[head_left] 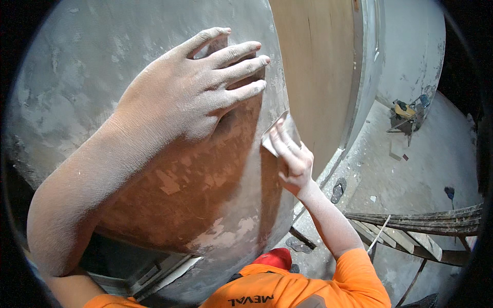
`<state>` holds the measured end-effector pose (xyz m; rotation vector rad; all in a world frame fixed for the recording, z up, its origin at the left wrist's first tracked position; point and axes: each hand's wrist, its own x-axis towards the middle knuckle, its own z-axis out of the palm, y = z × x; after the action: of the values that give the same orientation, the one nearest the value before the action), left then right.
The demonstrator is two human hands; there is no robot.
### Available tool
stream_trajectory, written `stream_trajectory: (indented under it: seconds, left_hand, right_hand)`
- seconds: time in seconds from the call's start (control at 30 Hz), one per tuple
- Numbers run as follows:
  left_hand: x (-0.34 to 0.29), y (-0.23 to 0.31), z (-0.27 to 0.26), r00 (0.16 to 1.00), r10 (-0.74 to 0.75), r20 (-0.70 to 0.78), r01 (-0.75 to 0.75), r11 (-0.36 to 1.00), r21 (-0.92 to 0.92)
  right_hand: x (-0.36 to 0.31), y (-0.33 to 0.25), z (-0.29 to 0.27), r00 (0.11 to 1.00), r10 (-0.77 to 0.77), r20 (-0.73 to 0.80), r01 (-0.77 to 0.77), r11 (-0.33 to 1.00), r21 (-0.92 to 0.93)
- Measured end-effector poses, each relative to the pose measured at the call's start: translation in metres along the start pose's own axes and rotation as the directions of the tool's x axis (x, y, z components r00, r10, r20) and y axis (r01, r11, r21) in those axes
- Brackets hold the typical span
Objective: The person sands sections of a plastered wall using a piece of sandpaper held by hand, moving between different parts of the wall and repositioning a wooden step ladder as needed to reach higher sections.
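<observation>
Dust coats both hands and forearms. My left hand (205,82) lies open against the grey plastered wall (102,46), its fingers spread and pointing toward the wall's edge. Lower and to the right, my right hand (295,159) is closed on a folded sheet of sandpaper (290,127). Its fingers press the sheet against the wall near the corner. Patches of pale filler (226,236) mark the lower wall. The sheet's side toward the wall is hidden.
Right of the corner is a tan wooden door panel (313,66). On the dusty floor lie a dark sandal (338,190), another sandal (299,245) and a pile with a yellow item (404,109). Wooden ladder-like planks (411,226) stand at lower right, near a dark brush (449,192).
</observation>
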<state>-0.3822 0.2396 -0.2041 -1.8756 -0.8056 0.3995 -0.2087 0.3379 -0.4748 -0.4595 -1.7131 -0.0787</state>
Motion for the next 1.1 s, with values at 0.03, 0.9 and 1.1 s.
stream_trajectory:
  seconds: [0.03,0.9,1.1]
  left_hand:
    - [0.002,0.000,0.000,1.000,0.002,-0.002,-0.002,1.000,-0.007]
    - [-0.005,-0.020,-0.045,0.990,-0.139,-0.005,0.139,0.989,0.051]
    - [-0.006,-0.035,-0.041,0.992,-0.121,-0.036,0.122,0.992,0.016]
  right_hand:
    - [0.001,0.007,-0.001,0.997,-0.072,0.012,0.072,0.997,-0.012]
    - [0.040,0.033,-0.003,0.957,-0.188,-0.221,0.198,0.980,0.025]
    - [0.120,0.014,-0.021,0.968,-0.161,-0.190,0.185,0.976,0.117]
